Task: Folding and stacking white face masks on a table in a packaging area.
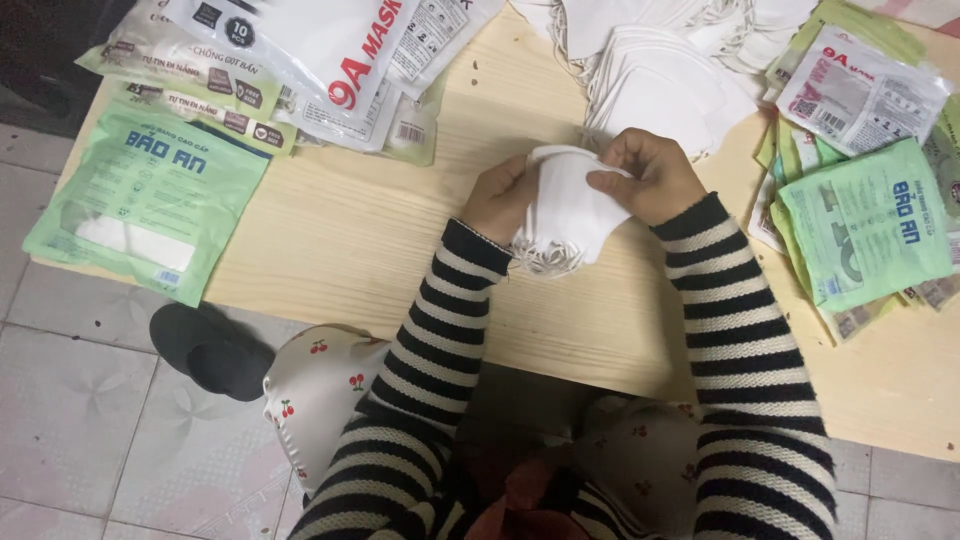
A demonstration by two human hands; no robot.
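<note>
While I watch from the head camera, the biggest thing under me is the pale wooden table [340,230], set low over a tiled floor [70,420]. Across its far left lies a heap of flat packets [300,60], white and pale green, with one large green packet [150,200] at the left edge. Another stack of green packets [865,230] sits at the right edge, and a loose pile of white masks [660,80] lies at the far middle. Nearer, above the table's middle, I see a small stack of white masks [565,215] held between both hands. My left hand [497,197] is closed around its left side; my right hand [650,175] pinches its top edge, fingers clamped. A black slipper [210,350] rests on the floor, left.
</note>
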